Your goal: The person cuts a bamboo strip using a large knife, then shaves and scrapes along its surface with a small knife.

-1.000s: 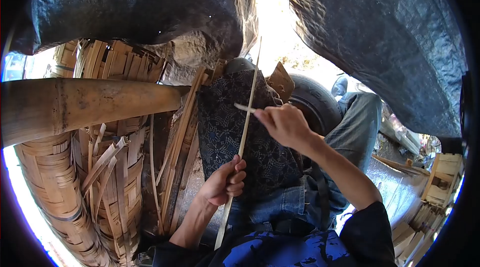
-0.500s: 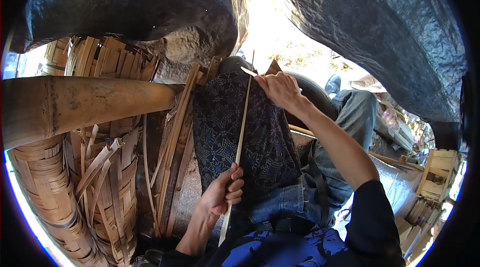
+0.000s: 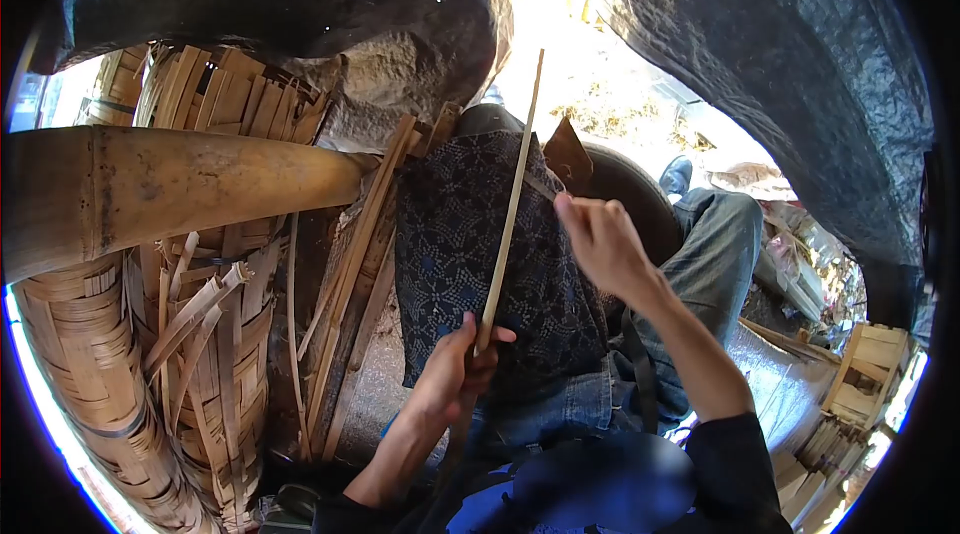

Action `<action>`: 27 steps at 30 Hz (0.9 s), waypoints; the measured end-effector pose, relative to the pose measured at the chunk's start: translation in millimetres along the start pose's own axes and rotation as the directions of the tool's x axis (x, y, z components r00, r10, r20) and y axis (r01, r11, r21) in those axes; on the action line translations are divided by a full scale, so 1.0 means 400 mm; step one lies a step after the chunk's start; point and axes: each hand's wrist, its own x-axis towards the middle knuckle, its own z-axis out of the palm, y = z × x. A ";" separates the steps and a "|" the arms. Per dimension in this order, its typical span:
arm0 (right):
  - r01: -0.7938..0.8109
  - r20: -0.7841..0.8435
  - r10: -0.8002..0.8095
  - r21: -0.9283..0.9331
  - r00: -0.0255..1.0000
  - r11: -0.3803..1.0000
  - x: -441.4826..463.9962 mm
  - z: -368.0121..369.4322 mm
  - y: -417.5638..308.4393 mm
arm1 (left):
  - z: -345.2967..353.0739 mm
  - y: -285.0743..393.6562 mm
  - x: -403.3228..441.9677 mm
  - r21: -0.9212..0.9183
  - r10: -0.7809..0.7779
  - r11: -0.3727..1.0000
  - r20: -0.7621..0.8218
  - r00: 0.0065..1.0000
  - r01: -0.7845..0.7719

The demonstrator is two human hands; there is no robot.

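Observation:
My left hand (image 3: 458,366) is closed around the lower part of a long, thin bamboo strip (image 3: 512,214). The strip slants up and away over a dark patterned cloth (image 3: 450,234) spread across my lap. To the right of the strip, my right hand (image 3: 608,239) is closed on a small knife (image 3: 542,182). Its narrow blade points up and left towards the strip, and the fingers hide the handle. Whether the blade touches the strip, I cannot tell.
A thick bamboo pole (image 3: 200,174) juts in from the left, above woven bamboo baskets (image 3: 90,364). Split bamboo slats (image 3: 350,284) lean beside my lap. Dark plastic sheeting (image 3: 760,64) hangs overhead. A wooden crate (image 3: 865,374) stands at the right.
My right hand with the knife has come down and to the right, nearer to me. My left hand has risen slightly, and the bamboo strip's far end reaches higher.

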 end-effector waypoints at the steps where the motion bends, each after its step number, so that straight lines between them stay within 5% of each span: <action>1: 0.084 -0.023 -0.083 0.009 0.996 0.996 -0.027 0.021 -0.004 | -0.010 -0.003 0.009 -0.041 -0.016 0.999 0.026 1.000 0.017; 16: 0.260 0.112 -0.237 -0.287 0.965 0.922 -0.097 0.045 -0.019 | 0.022 -0.027 0.035 -0.048 0.144 0.987 -0.131 0.981 -0.151; 27: 0.119 -0.023 -0.138 -0.383 0.990 0.916 -0.117 0.118 -0.004 | 0.046 -0.072 0.043 0.058 0.200 0.980 -0.294 0.935 -0.191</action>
